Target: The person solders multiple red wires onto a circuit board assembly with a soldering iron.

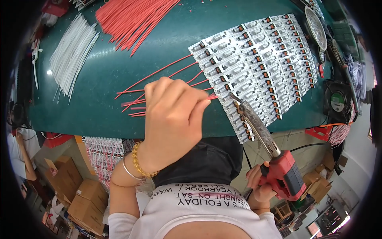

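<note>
At the left edge of the white boards, I have the left hand pinched on red wires, while the right hand is wrapped around the soldering iron, its tip over the boards. I judge this a wire-joining step; the next move calls for a steady wire. Room lies leftward over the green table; its near edge passes under the left wrist.

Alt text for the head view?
A person's left hand pinches red wires beside a panel of circuit boards; the right hand grips a soldering iron, its tip near the panel. A red wire bundle and a white wire bundle lie on the green table.
</note>
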### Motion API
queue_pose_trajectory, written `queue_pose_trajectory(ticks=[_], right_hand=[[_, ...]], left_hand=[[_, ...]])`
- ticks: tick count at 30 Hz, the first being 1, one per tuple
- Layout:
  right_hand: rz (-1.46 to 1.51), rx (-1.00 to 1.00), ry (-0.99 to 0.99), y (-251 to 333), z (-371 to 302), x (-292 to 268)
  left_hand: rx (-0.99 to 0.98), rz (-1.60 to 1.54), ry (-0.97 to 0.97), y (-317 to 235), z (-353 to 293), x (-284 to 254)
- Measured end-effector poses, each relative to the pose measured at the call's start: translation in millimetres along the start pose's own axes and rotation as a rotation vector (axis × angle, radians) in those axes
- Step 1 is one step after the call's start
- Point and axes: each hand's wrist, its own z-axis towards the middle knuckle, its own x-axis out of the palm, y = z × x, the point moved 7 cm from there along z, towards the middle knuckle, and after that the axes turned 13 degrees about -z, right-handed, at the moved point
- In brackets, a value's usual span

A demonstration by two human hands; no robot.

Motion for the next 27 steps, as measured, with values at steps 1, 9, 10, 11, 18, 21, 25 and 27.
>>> queue_pose_trajectory(ticks=[1,9,10,11,18,21,25,27], right_hand=[[0.253,0.039,-0.027,1.4,3.7,3.2],[0.355,0.115,0.022,11.0,7.0,0.4],[0.362,0.104,0.052,9.4,6.8,1.6],[0.369,0.093,0.081,7.0,6.5,2.7],[0.085,0.346,0.011,-16.0,-14.1,-4.2],[0.233,0.204,0.128,-10.6,-11.9,0.7],[-0.089,0.208,0.084,-21.2,-19.4,-5.4],[-0.043,0.214,0.100,-23.7,-19.4,-7.3]], left_hand=[[0.004,-0.001,0.003,-1.0,0.7,-1.2],[0.027,-0.108,0.081,-4.3,-6.1,5.2],[0.025,-0.105,0.081,-5.3,-7.7,7.1],[0.033,-0.059,0.058,-6.9,-9.4,7.4],[0.052,-0.014,0.049,-8.2,-9.9,8.8],[0.067,-0.008,0.056,-8.1,-10.8,8.3],[0.083,0.009,0.046,-8.2,-11.4,8.4],[0.099,0.029,0.026,-8.6,-12.7,8.3]])
